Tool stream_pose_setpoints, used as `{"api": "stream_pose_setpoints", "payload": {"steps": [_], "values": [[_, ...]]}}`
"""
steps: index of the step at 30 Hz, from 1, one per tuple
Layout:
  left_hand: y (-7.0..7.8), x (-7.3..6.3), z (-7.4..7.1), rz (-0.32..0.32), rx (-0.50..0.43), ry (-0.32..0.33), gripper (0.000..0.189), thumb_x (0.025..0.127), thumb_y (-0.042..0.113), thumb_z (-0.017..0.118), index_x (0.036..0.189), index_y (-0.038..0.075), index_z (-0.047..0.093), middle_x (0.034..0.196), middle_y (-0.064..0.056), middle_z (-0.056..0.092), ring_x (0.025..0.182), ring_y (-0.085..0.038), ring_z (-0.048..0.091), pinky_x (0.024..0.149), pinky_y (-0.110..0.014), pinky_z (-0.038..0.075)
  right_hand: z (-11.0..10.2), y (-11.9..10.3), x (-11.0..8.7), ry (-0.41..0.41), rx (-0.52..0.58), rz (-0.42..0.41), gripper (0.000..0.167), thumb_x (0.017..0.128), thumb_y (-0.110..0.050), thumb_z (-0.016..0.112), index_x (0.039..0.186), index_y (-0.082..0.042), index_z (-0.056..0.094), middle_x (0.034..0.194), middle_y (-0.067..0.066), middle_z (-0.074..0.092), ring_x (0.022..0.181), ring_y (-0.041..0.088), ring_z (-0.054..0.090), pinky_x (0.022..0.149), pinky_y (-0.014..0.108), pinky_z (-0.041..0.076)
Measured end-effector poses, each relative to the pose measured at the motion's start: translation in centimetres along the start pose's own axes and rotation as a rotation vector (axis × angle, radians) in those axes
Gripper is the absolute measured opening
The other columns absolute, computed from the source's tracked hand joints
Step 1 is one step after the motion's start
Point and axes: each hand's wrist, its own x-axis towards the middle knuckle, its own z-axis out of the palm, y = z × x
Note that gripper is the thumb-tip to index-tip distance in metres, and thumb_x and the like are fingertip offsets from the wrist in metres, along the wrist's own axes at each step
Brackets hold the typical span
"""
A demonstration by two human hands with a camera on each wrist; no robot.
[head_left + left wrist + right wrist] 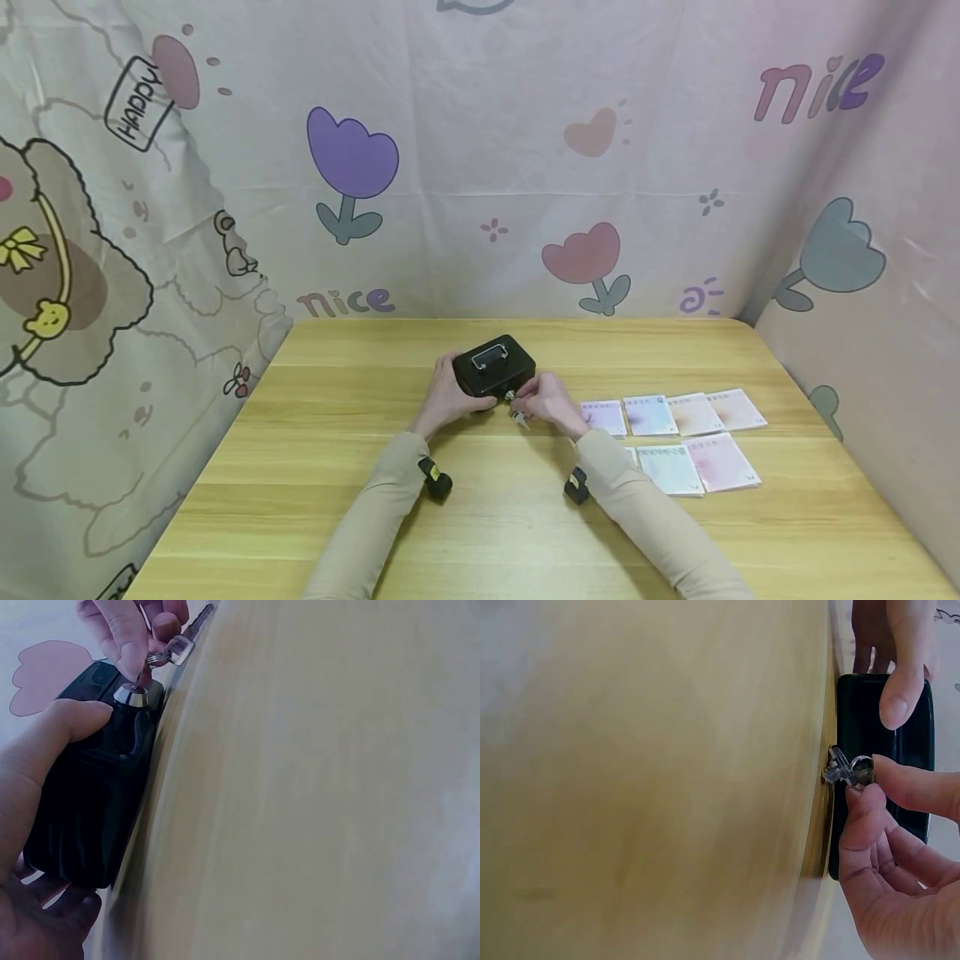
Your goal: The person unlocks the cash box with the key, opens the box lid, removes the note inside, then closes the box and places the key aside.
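A black cash box [480, 375] with a wire handle [490, 357] on its lid stands on the table, its lid down. My left hand [450, 396] grips its left end, thumb along the front face and fingers behind, as the left wrist view shows. At the front sits a silver lock [131, 694]. There my right hand [547, 397] pinches a key in the lock between thumb and forefinger; the key's head is mostly hidden by the fingertips. From its ring [862, 762] a second key [182, 649] hangs loose.
Right of the box, two rows of paper notes lie on the wooden table [337, 400], among them a blue one [650, 415], a green one [670, 469] and a pink one [722, 461]. My right forearm covers part of the front row. A printed curtain [465, 125] hangs behind the table.
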Motion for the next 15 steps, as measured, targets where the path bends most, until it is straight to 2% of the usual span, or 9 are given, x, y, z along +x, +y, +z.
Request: {"api": "stream_pose_setpoints", "payload": {"steps": [5, 8, 12, 15], "values": [[-0.05, 0.03, 0.02, 0.003, -0.003, 0.003, 0.11, 0.064, 0.037, 0.092, 0.15, 0.002, 0.033, 0.144, -0.018, 0.042, 0.128, -0.032, 0.047, 0.117, -0.049, 0.042, 0.0, -0.45, -0.09, 0.019, -0.069, 0.021, 0.014, 0.079, -0.009, 0.081, 0.09, -0.003, 0.076, 0.077, 0.007, 0.075, 0.057, 0.009, 0.06, 0.051, 0.017, 0.048], [-0.03, 0.04, -0.01, 0.003, -0.003, 0.004, 0.109, 0.064, 0.037, 0.092, 0.149, 0.002, 0.034, 0.144, -0.019, 0.042, 0.128, -0.033, 0.047, 0.116, -0.049, 0.042, 0.02, -0.49, -0.04, 0.027, -0.134, 0.017, 0.017, 0.076, -0.014, 0.083, 0.089, -0.005, 0.076, 0.079, 0.005, 0.074, 0.063, 0.012, 0.063, 0.058, 0.019, 0.05], [0.01, -0.01, -0.03, 0.002, -0.001, 0.003, 0.108, 0.064, 0.037, 0.092, 0.149, 0.002, 0.034, 0.144, -0.019, 0.043, 0.127, -0.033, 0.048, 0.116, -0.049, 0.043, 0.08, -0.18, 0.01, 0.034, -0.196, -0.028, 0.02, 0.073, -0.02, 0.085, 0.085, -0.007, 0.075, 0.082, 0.005, 0.074, 0.073, 0.016, 0.064, 0.064, 0.022, 0.05], [-0.01, -0.02, -0.02, 0.002, -0.004, 0.001, 0.108, 0.064, 0.037, 0.093, 0.149, 0.003, 0.034, 0.144, -0.018, 0.042, 0.127, -0.032, 0.048, 0.116, -0.049, 0.043, 0.03, 0.07, -0.04, 0.036, -0.207, -0.072, 0.017, 0.073, -0.021, 0.085, 0.079, -0.008, 0.075, 0.078, 0.004, 0.074, 0.072, 0.016, 0.062, 0.062, 0.022, 0.049]]}}
